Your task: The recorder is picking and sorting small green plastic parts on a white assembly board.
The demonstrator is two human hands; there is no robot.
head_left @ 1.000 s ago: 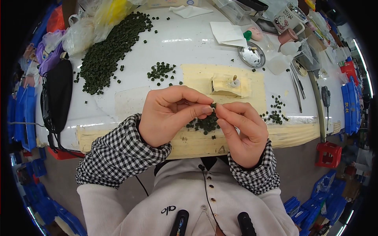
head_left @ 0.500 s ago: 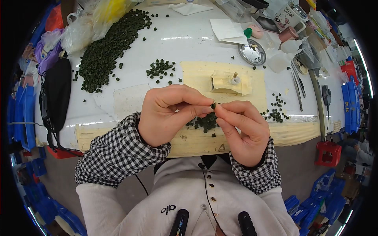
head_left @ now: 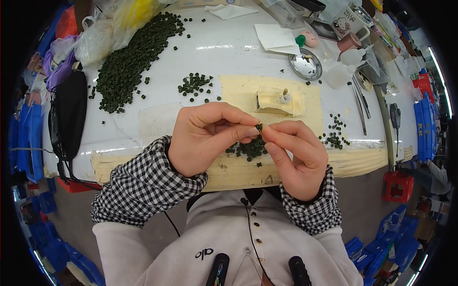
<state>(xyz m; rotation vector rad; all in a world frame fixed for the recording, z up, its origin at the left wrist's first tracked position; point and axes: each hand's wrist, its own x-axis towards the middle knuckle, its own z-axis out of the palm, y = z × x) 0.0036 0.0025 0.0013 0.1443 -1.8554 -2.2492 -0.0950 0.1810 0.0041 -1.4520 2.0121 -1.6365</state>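
Observation:
A small dark green part [head_left: 259, 127], round and grooved, sits pinched between the thumb and index finger of my left hand [head_left: 205, 136]. My right hand [head_left: 299, 155] meets it from the other side, its index fingertip against the part and its fingers bent in. The right thumb rests a little lower. Beneath the hands lies a loose heap of similar dark green parts [head_left: 249, 150], partly covered by my fingers. Just beyond them, a tape-covered block [head_left: 274, 101] with a short upright peg [head_left: 285, 93] stands on a yellowish taped mat [head_left: 236, 88].
A large pile of dark green parts [head_left: 131, 59] spreads at the far left, with a smaller cluster [head_left: 194, 83] nearer. More parts [head_left: 336, 136] lie right of my hands, beside metal tweezers [head_left: 360, 112]. A round metal dish [head_left: 305, 66] and a mug [head_left: 347, 23] stand far right.
The small part has turned slightly between my fingertips. My right hand has shifted a touch to the right; its thumb is a bit lower. The left hand stays nearly still.

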